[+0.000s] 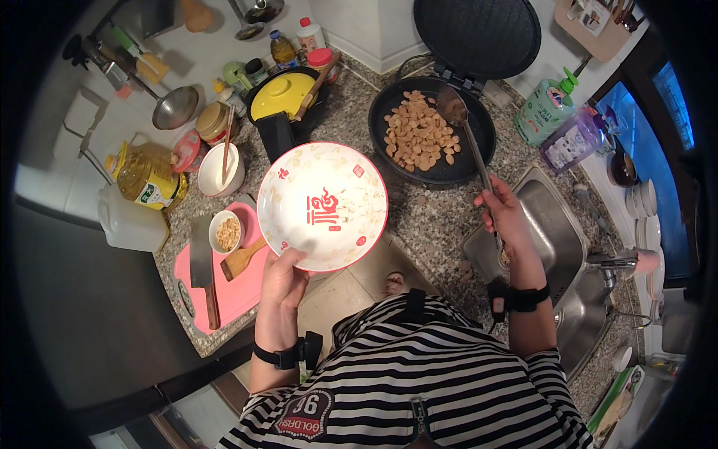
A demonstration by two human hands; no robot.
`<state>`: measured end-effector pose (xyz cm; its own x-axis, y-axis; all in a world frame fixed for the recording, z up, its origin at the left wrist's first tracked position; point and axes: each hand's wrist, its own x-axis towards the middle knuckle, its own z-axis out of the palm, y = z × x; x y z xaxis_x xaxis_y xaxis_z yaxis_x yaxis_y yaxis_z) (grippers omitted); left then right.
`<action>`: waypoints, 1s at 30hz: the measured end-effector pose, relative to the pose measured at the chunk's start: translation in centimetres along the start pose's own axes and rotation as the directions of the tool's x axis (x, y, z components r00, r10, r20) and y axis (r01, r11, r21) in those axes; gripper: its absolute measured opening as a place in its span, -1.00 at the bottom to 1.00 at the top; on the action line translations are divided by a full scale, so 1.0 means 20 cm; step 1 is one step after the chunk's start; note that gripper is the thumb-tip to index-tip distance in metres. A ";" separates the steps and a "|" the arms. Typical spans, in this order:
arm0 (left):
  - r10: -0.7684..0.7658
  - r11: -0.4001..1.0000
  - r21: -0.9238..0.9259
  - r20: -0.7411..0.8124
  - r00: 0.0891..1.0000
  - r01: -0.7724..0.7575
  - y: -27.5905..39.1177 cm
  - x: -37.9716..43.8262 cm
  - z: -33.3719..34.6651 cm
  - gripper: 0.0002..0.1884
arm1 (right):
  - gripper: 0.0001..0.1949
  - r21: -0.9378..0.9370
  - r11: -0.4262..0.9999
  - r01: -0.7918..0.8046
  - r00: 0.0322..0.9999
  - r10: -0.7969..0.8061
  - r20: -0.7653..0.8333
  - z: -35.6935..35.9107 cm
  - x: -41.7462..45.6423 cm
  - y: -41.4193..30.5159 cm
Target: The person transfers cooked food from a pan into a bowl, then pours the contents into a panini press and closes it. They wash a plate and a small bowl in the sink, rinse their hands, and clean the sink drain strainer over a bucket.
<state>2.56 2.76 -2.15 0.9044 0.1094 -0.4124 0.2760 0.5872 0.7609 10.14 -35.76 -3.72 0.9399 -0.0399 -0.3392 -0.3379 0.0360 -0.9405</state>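
My left hand (287, 273) grips the near rim of a white plate (348, 168) with red marks and a red edge; a few small crumbs lie on it. My right hand (501, 210) holds the handle of a metal ladle or cooking spoon (475, 149). Its bowl rests over the right side of an open black electric griddle pan (477, 126). A pile of brown flat beans or nuts (420, 134) covers the pan's left and middle part, left of the spoon's bowl.
At left a cleaver (201, 252), a wooden spatula (241, 261) and a small bowl of chopped bits (228, 234) lie on a pink cutting board (241, 297). A yellow-lidded pot (283, 95) stands behind the plate. At right are a steel sink (552, 224) and soap bottles (547, 109).
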 end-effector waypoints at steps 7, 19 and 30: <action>-0.069 0.997 0.024 -0.014 0.998 0.069 0.00 0.03 0.00 -0.40 | -0.60 0.083 0.994 -0.071 0.985 0.057 0.163 0.05 -0.14 -0.01; -0.097 0.995 0.031 -0.011 0.995 0.097 -0.02 0.02 -0.01 -0.38 | -0.60 0.151 0.987 -0.049 0.997 0.057 -0.050 -0.04 -0.02 -0.02; -0.087 0.996 0.032 -0.002 0.996 0.087 -0.02 -0.01 -0.03 -0.38 | -0.72 0.410 0.908 -0.090 0.996 0.085 0.031 0.03 0.17 0.05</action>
<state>2.17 2.98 -2.59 0.8763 0.0601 -0.4779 0.3636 0.5681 0.7382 13.03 -35.33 -5.75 0.9087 -0.0057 -0.4173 -0.3714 0.4453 -0.8147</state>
